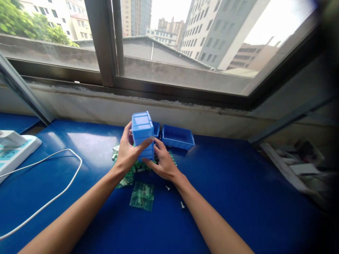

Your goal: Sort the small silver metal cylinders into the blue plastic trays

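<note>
Between both hands I hold a light-blue plastic bin [143, 129], tipped up over a heap of small green plastic bags. My left hand [128, 150] grips its left side, with the thumb across the near face. My right hand [162, 160] closes on its lower right side. Below the hands, part of the bag heap [126, 180] shows; the rest is hidden by the bin and hands. Nearer to me lies a separate clear green bag [142, 195] with small pieces inside. Two loose screws, a farther screw [167, 188] and a nearer screw [182, 205], lie by my right forearm.
Behind the hands, a blue bin [178, 137] stands by the wall, with another blue bin [156, 129] partly hidden beside it. A white power strip [18, 151] and a white cable [71, 180] are on the left. Blurred items [302, 167] lie at the far right.
</note>
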`<action>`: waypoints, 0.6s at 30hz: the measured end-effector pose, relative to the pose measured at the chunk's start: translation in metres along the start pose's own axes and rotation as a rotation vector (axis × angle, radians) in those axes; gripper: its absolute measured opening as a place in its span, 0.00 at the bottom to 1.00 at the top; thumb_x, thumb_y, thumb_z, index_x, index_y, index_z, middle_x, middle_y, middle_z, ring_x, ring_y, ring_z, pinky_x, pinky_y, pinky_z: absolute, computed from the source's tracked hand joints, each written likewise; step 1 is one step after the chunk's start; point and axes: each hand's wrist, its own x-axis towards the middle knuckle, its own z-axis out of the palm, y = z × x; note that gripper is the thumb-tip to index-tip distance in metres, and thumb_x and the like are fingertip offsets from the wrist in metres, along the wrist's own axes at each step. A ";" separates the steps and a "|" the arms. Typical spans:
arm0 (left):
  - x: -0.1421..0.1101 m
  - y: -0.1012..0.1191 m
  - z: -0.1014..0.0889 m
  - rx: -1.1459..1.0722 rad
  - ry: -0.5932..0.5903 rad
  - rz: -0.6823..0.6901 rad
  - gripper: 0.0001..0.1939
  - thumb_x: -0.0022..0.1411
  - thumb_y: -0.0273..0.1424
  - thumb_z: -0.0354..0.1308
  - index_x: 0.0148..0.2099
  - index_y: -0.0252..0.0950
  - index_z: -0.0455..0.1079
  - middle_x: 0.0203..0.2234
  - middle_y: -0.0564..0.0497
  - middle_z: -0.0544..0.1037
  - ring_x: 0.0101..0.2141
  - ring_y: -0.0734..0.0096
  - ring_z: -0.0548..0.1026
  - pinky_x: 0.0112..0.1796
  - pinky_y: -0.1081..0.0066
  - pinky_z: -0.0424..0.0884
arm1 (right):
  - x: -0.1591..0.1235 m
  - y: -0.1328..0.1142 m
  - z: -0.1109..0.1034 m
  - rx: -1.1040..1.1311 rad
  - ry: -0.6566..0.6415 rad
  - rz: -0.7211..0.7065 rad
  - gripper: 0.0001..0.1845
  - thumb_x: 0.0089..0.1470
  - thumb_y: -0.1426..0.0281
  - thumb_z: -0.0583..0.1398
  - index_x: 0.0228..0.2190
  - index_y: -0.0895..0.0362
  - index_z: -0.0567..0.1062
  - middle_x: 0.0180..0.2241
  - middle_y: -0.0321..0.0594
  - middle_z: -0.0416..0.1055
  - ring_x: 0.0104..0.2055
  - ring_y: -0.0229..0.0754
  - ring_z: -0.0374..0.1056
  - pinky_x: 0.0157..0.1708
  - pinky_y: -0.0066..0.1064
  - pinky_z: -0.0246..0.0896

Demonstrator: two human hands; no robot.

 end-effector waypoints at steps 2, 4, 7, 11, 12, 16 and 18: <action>0.000 -0.003 -0.006 -0.013 0.068 -0.012 0.39 0.52 0.46 0.69 0.61 0.37 0.62 0.45 0.43 0.77 0.44 0.56 0.77 0.45 0.60 0.75 | 0.001 -0.002 0.000 -0.035 -0.017 -0.006 0.31 0.58 0.55 0.61 0.60 0.49 0.65 0.67 0.46 0.54 0.69 0.54 0.50 0.66 0.51 0.50; 0.002 -0.008 -0.011 -0.047 0.116 -0.023 0.34 0.54 0.48 0.67 0.57 0.37 0.65 0.44 0.44 0.77 0.43 0.58 0.77 0.45 0.60 0.74 | 0.001 -0.005 -0.001 -0.050 -0.028 -0.011 0.32 0.59 0.56 0.61 0.62 0.47 0.63 0.67 0.46 0.54 0.69 0.53 0.51 0.65 0.52 0.51; 0.006 -0.014 -0.020 -0.132 0.111 -0.073 0.30 0.58 0.52 0.61 0.54 0.36 0.66 0.43 0.44 0.77 0.40 0.60 0.77 0.44 0.60 0.75 | 0.002 -0.008 -0.003 -0.071 -0.020 -0.009 0.30 0.59 0.57 0.61 0.61 0.46 0.63 0.66 0.46 0.55 0.68 0.53 0.52 0.64 0.52 0.52; 0.013 -0.021 -0.035 -0.169 0.086 -0.115 0.30 0.59 0.53 0.59 0.53 0.36 0.67 0.41 0.45 0.78 0.38 0.63 0.78 0.41 0.62 0.76 | 0.004 -0.009 -0.003 -0.103 0.070 -0.015 0.23 0.58 0.63 0.61 0.55 0.51 0.68 0.61 0.48 0.62 0.64 0.53 0.58 0.63 0.51 0.55; 0.014 -0.021 -0.039 -0.163 0.085 -0.118 0.29 0.58 0.53 0.61 0.52 0.36 0.67 0.41 0.45 0.78 0.37 0.63 0.78 0.40 0.62 0.76 | 0.005 -0.009 -0.003 -0.109 0.082 -0.019 0.23 0.58 0.65 0.61 0.55 0.51 0.67 0.60 0.48 0.63 0.64 0.53 0.58 0.63 0.50 0.56; 0.021 -0.013 -0.048 -0.054 0.020 -0.088 0.29 0.54 0.49 0.66 0.50 0.34 0.71 0.38 0.46 0.79 0.37 0.61 0.78 0.39 0.64 0.75 | 0.009 -0.007 -0.003 -0.130 0.047 -0.069 0.25 0.58 0.70 0.60 0.57 0.50 0.66 0.62 0.46 0.62 0.64 0.52 0.58 0.63 0.50 0.56; 0.025 -0.005 -0.046 0.032 -0.083 -0.024 0.32 0.52 0.46 0.69 0.54 0.34 0.71 0.41 0.45 0.80 0.39 0.60 0.78 0.42 0.63 0.75 | 0.010 -0.006 -0.003 -0.144 0.057 -0.101 0.24 0.59 0.71 0.59 0.56 0.50 0.67 0.61 0.46 0.63 0.63 0.52 0.59 0.62 0.50 0.57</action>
